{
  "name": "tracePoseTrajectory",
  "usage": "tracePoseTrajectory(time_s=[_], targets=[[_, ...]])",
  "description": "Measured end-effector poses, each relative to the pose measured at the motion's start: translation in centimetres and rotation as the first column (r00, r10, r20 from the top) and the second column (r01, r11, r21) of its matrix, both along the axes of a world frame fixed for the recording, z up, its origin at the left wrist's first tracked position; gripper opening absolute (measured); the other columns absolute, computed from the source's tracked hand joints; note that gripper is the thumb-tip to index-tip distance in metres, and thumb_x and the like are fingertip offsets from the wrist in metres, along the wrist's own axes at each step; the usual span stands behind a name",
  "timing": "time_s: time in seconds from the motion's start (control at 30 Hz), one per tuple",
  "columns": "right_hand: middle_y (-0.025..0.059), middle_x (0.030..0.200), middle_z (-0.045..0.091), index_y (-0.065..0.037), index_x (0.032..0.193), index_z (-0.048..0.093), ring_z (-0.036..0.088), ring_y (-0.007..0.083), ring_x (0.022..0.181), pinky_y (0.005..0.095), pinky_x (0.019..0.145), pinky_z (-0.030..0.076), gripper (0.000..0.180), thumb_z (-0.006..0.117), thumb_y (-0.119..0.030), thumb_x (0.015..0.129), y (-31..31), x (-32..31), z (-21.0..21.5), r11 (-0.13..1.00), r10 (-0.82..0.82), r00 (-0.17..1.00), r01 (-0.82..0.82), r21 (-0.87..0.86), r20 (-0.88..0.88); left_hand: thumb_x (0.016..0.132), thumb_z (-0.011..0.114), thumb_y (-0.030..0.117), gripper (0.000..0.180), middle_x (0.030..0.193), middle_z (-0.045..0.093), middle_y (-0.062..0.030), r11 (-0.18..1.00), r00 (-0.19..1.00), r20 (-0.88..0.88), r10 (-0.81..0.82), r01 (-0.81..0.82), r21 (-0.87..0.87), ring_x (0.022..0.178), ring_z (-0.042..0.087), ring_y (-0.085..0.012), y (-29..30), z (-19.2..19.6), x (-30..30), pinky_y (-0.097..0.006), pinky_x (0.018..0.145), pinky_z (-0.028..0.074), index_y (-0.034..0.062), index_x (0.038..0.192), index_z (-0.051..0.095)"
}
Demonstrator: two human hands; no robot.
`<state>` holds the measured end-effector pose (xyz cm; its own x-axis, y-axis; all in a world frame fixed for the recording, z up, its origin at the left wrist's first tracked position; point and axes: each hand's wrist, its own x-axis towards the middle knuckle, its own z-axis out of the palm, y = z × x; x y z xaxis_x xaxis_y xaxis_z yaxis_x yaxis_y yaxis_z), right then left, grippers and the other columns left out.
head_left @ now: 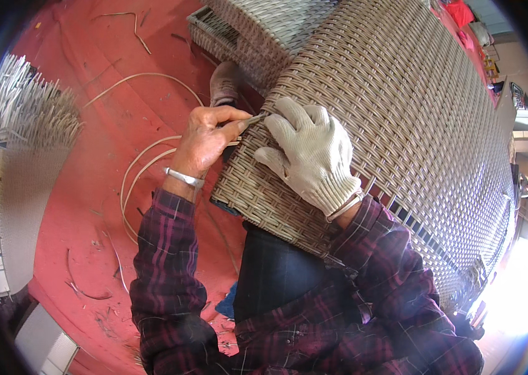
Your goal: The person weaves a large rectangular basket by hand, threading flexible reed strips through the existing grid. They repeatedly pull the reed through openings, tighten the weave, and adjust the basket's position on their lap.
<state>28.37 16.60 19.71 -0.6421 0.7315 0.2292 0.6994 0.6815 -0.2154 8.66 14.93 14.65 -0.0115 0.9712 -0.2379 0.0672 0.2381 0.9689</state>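
A large brown woven wicker panel [395,94] lies across my lap, and its near left edge bends down over a side. My left hand [204,140], bare with a silver bracelet [184,178] on the wrist, pinches a flat wicker strand [253,120] between thumb and fingers at that edge. Pressed on the weave beside it is my right hand [310,147], in a white knitted glove, thumb apart and fingers spread. Its fingertips reach the edge next to the strand. Pale loops of strand [128,187] trail to the left.
Red sheeting [83,219] littered with strand scraps covers the floor. Another woven piece [257,31] stands at the far side. A bundle of pale strand ends [39,112] is on the left. A gap with bare bars [410,219] shows in the panel near my right forearm.
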Motion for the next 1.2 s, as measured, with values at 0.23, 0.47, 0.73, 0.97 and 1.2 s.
tracePoseTrajectory(time_s=[0.23,0.47,0.73,0.97,1.2], targets=[[0.0064,0.119,0.060,-0.009,0.105,0.063,0.061,0.0280,0.094,0.0408,0.075,0.053,0.044,0.073,-0.040,0.075,-0.2,0.0,-0.5,1.000,0.002,1.000,-0.002,-0.006,0.006,0.083,0.067,0.002,0.008,0.069,0.064,0.0004,0.982,0.997,0.080,0.017,-0.002,-0.189,0.063,0.055,-0.0063,1.1,0.6,-0.7,-0.024,0.056,0.045,-0.0025,0.080,0.072],[0.0082,0.125,0.057,-0.011,0.118,0.062,0.059,0.0302,0.103,0.0427,0.085,0.051,0.049,0.073,-0.037,0.077,-0.4,0.9,-0.4,0.999,-0.005,0.999,0.002,-0.053,-0.053,0.082,0.065,0.002,0.008,0.068,0.060,0.0003,0.961,0.961,0.218,0.168,-0.111,-0.253,0.061,0.052,-0.0060,0.4,0.3,0.3,-0.023,0.053,0.042,-0.0016,0.078,0.070],[0.0075,0.124,0.058,-0.012,0.116,0.064,0.059,0.0299,0.102,0.0433,0.084,0.051,0.047,0.073,-0.038,0.077,-0.6,0.6,-0.8,0.999,-0.029,0.998,0.027,-0.034,-0.058,0.087,0.063,0.005,0.007,0.069,0.059,0.0024,0.989,0.997,0.029,-0.075,0.078,-0.123,0.059,0.053,-0.0036,1.5,0.9,-1.0,-0.020,0.052,0.046,0.0027,0.082,0.068],[0.0082,0.123,0.059,-0.011,0.115,0.065,0.060,0.0305,0.101,0.0436,0.083,0.051,0.048,0.076,-0.034,0.075,-0.4,0.1,-1.5,0.999,-0.040,0.994,0.040,0.006,-0.103,0.088,0.064,0.006,0.009,0.070,0.060,0.0025,0.986,0.990,0.101,-0.101,0.113,-0.120,0.062,0.054,-0.0030,2.2,-0.1,-1.6,-0.019,0.055,0.047,0.0034,0.080,0.066],[0.0083,0.111,0.066,-0.009,0.113,0.066,0.062,0.0307,0.094,0.0411,0.080,0.051,0.041,0.076,-0.025,0.077,0.7,2.8,-0.5,0.995,-0.063,0.937,0.032,-0.096,-0.343,0.090,0.069,0.013,0.011,0.069,0.057,0.0037,0.979,0.967,0.243,-0.072,0.115,-0.167,0.058,0.046,-0.0016,0.9,1.5,0.5,-0.019,0.050,0.034,0.0029,0.086,0.067]])
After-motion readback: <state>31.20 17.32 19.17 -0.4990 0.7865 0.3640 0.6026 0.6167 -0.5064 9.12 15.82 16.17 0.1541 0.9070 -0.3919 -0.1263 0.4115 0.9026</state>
